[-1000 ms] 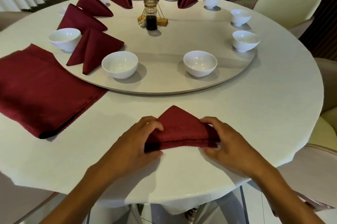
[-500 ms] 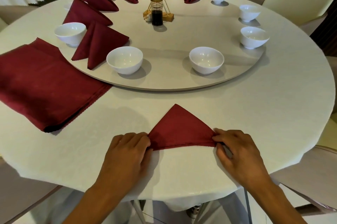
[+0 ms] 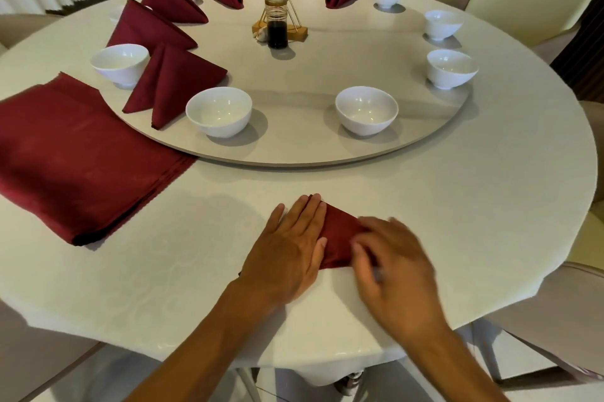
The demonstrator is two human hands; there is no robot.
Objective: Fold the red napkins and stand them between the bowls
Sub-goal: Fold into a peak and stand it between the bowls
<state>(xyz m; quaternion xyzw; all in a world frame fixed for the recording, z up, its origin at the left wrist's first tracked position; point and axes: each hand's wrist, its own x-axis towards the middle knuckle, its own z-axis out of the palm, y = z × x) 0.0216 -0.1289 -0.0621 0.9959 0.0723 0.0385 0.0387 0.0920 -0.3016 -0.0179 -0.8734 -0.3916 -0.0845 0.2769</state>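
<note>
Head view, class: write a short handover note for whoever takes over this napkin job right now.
Left hand: flat, pressing the half-folded red cloth napkin at the near table edge.
Right hand: blurred over the napkin; grip unclear.
Done: six folded red napkins, such as this one, stand among the white ceramic bowls on the round turntable.
Left: finish this fold, stand it, then work through the flat red napkin stack.

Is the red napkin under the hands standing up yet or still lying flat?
Lying flat. The napkin rests on the tablecloth, with the left hand pressing flat on it and the blurred right hand over its other side.
</note>
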